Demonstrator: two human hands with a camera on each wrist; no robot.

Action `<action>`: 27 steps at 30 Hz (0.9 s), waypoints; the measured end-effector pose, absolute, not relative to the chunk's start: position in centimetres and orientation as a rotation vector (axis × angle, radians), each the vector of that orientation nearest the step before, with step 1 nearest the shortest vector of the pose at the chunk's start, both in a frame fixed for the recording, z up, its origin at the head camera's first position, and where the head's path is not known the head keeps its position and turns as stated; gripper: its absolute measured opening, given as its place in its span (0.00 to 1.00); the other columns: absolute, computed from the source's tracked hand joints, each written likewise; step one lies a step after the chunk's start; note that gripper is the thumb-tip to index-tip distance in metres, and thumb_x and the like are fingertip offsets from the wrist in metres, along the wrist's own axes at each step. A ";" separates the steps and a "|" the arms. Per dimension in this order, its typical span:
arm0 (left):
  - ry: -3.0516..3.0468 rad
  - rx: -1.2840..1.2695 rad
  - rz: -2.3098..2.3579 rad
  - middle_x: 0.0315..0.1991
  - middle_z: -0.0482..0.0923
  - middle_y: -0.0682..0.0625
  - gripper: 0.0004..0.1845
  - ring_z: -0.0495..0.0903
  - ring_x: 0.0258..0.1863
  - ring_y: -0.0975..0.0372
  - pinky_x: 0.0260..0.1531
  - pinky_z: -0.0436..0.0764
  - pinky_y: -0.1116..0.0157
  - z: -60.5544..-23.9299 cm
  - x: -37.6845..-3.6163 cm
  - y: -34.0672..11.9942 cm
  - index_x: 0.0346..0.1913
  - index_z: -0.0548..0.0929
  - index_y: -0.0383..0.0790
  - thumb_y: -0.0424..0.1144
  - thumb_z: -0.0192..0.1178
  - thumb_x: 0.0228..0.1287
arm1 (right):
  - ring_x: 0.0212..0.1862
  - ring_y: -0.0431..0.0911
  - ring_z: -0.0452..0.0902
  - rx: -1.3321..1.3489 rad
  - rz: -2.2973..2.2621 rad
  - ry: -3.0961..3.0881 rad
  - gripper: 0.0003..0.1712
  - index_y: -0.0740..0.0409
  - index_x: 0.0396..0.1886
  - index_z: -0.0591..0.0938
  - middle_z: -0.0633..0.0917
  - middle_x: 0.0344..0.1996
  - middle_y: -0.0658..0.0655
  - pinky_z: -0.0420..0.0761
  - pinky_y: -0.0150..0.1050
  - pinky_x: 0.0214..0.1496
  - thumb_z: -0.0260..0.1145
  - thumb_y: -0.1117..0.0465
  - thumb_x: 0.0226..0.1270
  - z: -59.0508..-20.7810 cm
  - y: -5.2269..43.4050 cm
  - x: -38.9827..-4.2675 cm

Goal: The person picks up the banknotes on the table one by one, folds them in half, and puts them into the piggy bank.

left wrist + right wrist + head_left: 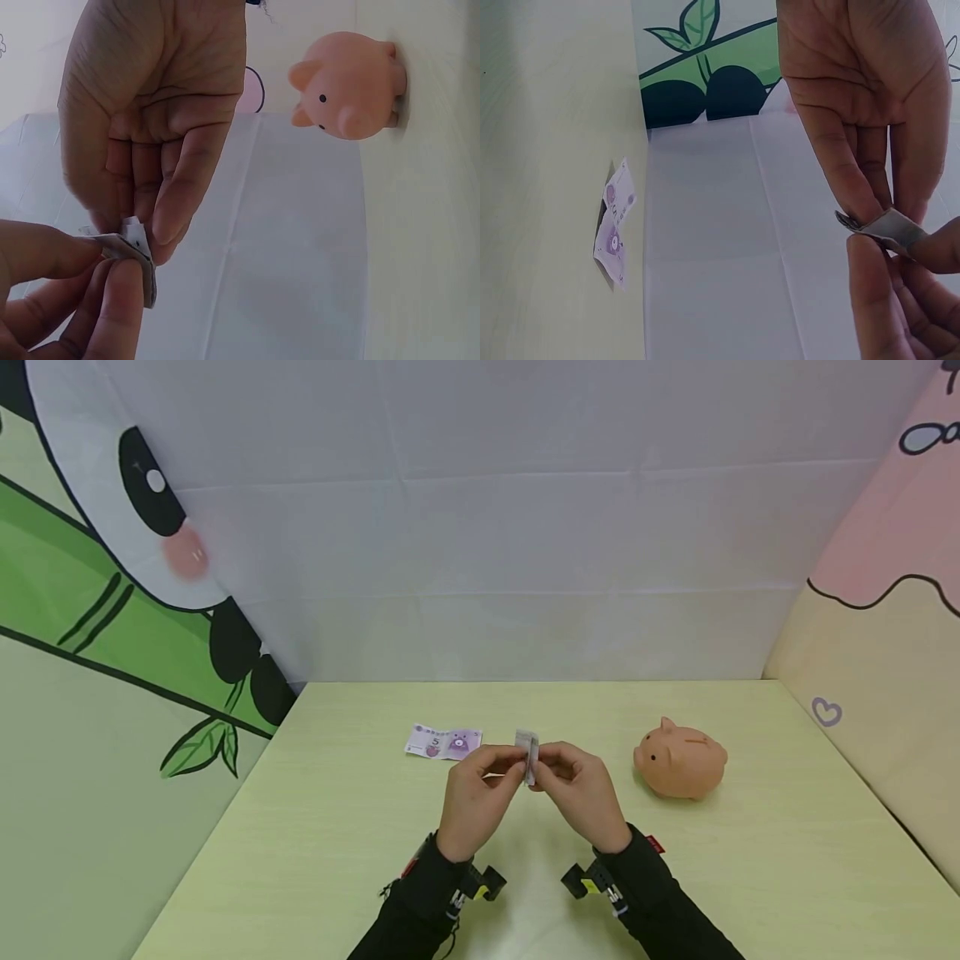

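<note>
Black sleeves with small wrist cameras come in from the bottom edge of the head view, and both hands meet above the middle of the pale green bench (337,860). Left hand (476,797) and right hand (581,793) each pinch the folded banknote (528,754) between thumb and fingertips, fingers curled close around it, so the note stands on edge in the air between them, clear of the bench top. From the left wrist view the folded banknote (139,255) shows as a small grey wad caught between thumbs and fingers; the right wrist view shows it bent over a fingertip.

Flat on the bench just beyond the left hand lies a purple five banknote (444,742), apart from the hands. To the right of the right hand, near but not touching, stands an orange piggy bank (681,760), its snout turned toward the hands. White cloth hangs behind the bench, with a panda-and-bamboo panel on the left.
</note>
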State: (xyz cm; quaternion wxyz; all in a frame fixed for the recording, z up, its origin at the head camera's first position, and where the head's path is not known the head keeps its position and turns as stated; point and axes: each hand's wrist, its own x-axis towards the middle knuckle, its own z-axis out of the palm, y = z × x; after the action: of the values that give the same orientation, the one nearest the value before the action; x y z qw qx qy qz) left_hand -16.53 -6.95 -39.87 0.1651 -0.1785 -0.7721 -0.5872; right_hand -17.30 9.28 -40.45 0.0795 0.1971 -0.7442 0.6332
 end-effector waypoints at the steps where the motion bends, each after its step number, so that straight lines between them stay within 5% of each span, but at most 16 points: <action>1: -2.198 -0.510 -1.671 0.43 0.85 0.45 0.09 0.85 0.38 0.55 0.38 0.84 0.71 -39.8 -16.5 -6.9 0.46 0.86 0.39 0.31 0.65 0.63 | 0.34 0.40 0.84 0.599 1.895 -2.223 0.11 0.68 0.48 0.82 0.85 0.38 0.66 0.85 0.33 0.42 0.62 0.69 0.69 -40.5 9.3 -17.3; 27: -2.163 -0.539 -1.627 0.40 0.85 0.46 0.08 0.85 0.36 0.56 0.36 0.85 0.70 -40.3 -16.7 -6.7 0.44 0.87 0.40 0.34 0.67 0.62 | 0.35 0.47 0.84 0.603 1.901 -2.204 0.12 0.67 0.48 0.82 0.85 0.37 0.66 0.85 0.35 0.42 0.63 0.65 0.69 -40.8 9.4 -17.4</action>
State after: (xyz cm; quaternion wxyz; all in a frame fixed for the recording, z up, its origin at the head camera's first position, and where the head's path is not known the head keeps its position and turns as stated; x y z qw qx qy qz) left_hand -16.73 -6.73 -40.32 0.1898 -0.1916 -0.7695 -0.5789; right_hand -17.40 9.44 -40.78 0.0844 0.2022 -0.7388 0.6374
